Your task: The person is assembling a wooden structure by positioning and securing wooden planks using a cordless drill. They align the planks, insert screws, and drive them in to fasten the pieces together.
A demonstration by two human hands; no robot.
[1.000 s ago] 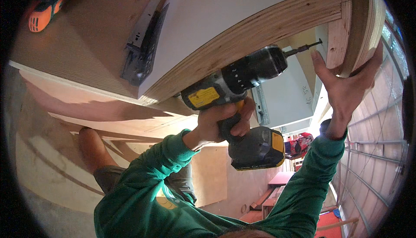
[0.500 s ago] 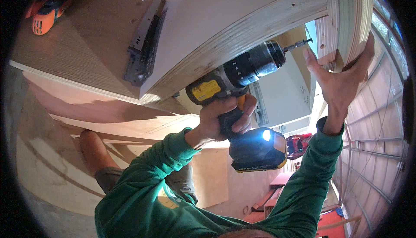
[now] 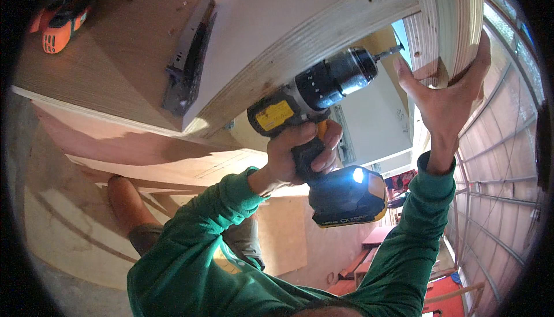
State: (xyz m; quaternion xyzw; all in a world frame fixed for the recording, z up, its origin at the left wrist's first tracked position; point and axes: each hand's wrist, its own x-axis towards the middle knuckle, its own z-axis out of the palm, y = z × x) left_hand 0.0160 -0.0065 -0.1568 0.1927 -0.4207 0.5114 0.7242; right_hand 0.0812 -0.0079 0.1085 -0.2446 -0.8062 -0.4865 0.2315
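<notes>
My left hand [image 3: 288, 155] is closed round the grip of a black and yellow cordless drill [image 3: 326, 83]. A bright lamp shines by its battery pack. The drill bit [image 3: 388, 53] points up and right, its tip close to the side of an upright plywood edge [image 3: 424, 40]; I cannot tell whether they touch. My right hand [image 3: 447, 100] grips the lower end of the layered wooden strips [image 3: 460, 23] there, thumb on the near-left side and fingers round the right. A small hole shows in the plywood edge.
A metal drawer slide [image 3: 190, 57] is fixed beside the white panel [image 3: 248, 23]. An orange and black power tool [image 3: 69, 23] lies on the brown board [image 3: 109, 69] at upper left. Metal framework [image 3: 502, 196] with sheeting runs along the right. A bare knee [image 3: 127, 201] shows lower left.
The wooden frame and my right hand sit a little farther left in the picture. The drill has tilted slightly, its battery end shifting right; both hands keep their grip.
</notes>
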